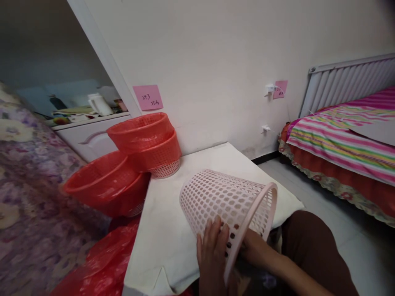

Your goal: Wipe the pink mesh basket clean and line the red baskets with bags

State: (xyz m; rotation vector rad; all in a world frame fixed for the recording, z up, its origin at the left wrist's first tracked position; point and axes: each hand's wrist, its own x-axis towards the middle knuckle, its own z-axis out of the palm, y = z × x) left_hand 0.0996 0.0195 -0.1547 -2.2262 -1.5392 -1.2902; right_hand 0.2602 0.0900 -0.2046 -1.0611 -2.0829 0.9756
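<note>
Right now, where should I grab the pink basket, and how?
Probably by the thick rim of the pink basket, coming from the right. The basket is tipped on its side with its open mouth facing right and toward you, and the rim is a solid band without holes.

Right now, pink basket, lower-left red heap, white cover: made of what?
Pink basket: likely moulded plastic, satin; regular lattice, even colour. Red heap: probably thin plastic film, glossy; crinkled highlights. White cover: matte, cloth or vinyl unclear; near-edge fold.
</note>
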